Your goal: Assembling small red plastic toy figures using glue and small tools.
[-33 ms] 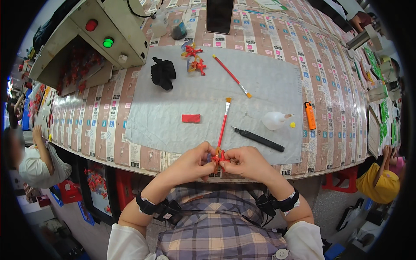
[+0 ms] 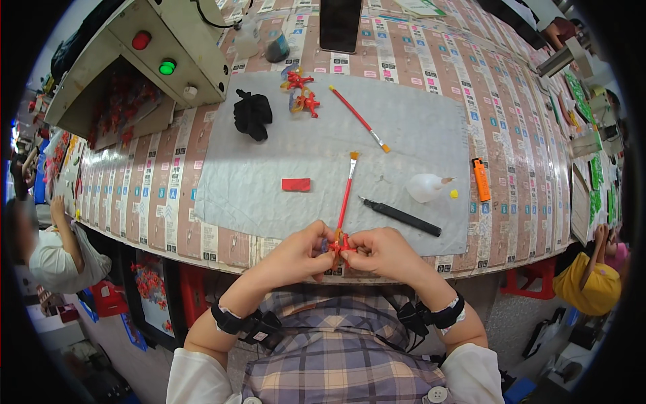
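Close to the table's near edge, both my hands pinch one small red plastic figure (image 2: pixel 336 248) that has translucent orange and purplish parts. My left hand (image 2: pixel 301 250) grips its left side between thumb and fingers. On its right side, my right hand (image 2: pixel 384 250) does the same; the fingertips cover much of the figure. Just beyond it lies a red-handled brush (image 2: pixel 347 192), bristles pointing away. To the right of that rests a black craft knife (image 2: pixel 404 217). Two similar red figures (image 2: pixel 299 91) with translucent parts lie at the far side of the grey mat (image 2: pixel 249 195).
On the mat are a red block (image 2: pixel 296 184), a black cloth (image 2: pixel 253 116), a second brush (image 2: pixel 360 118) and a white squeeze bottle (image 2: pixel 426 188). An orange lighter (image 2: pixel 481 180) lies right of it. A metal box with lights (image 2: pixel 168 54) stands far left; a phone (image 2: pixel 340 25) stands behind.
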The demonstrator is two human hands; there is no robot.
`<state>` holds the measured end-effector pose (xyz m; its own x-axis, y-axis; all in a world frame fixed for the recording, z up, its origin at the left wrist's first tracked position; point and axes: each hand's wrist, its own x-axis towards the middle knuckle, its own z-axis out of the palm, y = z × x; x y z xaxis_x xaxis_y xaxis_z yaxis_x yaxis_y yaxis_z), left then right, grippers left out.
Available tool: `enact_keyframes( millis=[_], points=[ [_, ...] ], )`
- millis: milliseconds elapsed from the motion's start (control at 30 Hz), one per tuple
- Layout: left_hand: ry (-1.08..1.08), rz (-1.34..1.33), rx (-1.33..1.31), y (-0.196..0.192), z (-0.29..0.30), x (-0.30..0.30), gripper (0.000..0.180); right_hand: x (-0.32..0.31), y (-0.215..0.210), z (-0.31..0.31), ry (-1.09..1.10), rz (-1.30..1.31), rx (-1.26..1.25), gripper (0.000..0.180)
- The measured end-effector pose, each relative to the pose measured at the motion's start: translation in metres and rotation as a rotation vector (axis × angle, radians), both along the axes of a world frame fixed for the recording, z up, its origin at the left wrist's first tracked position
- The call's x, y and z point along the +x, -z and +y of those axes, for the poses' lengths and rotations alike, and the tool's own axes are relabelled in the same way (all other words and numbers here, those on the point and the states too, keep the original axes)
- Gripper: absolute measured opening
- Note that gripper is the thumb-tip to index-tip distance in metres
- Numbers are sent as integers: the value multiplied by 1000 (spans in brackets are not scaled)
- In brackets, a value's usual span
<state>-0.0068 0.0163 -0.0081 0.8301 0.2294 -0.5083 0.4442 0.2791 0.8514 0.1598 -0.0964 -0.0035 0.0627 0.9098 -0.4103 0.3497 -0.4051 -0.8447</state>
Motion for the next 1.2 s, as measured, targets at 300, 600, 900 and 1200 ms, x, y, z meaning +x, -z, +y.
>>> enact_keyframes(
  millis=[300,600,900,1200],
  points=[
    [-1,14,-15,2,1,1,25,0,2,-1,-6,-26,10,25],
    [-12,19,-23,2,1,1,25,0,3,0,-1,-30,22,29],
    [-16,14,-12,5,1,1,25,0,7,-1,-4,-27,32,27],
    [33,38,-17,1,3,2,20,0,5,-1,-1,-32,35,26]
  ],
)
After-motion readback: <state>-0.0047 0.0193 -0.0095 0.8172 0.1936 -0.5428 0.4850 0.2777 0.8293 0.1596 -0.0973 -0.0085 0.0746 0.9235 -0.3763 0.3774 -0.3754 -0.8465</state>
